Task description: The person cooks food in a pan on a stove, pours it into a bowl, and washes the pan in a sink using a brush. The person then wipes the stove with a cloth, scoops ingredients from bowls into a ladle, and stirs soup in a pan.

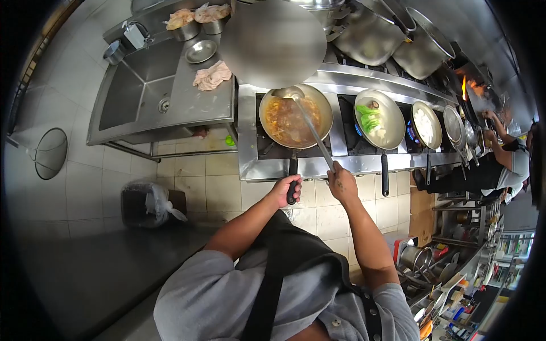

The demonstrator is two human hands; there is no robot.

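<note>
My left hand [286, 191] is wrapped round the black handle of a frying pan [326, 126] that sits on the stove's left burner. Reddish-brown sauce with small pieces [290, 120] covers the bottom of this pan. In my right hand [342, 183] is the long metal handle of a ladle [314, 129]. Its bowl rests at the far rim of the pan, over the sauce. To the right, a second pan [392, 113] holds green vegetable pieces [369, 118] and paler bits. Beyond it is a third pan [438, 132] with white pieces [423, 126].
Blue flames show beside the second and third pans. Large pots [372, 37] stand behind the burners. A steel sink [122, 94] and a crumpled cloth [212, 76] are at the left. Another person [503, 159] works at the far right near a tall flame [463, 88].
</note>
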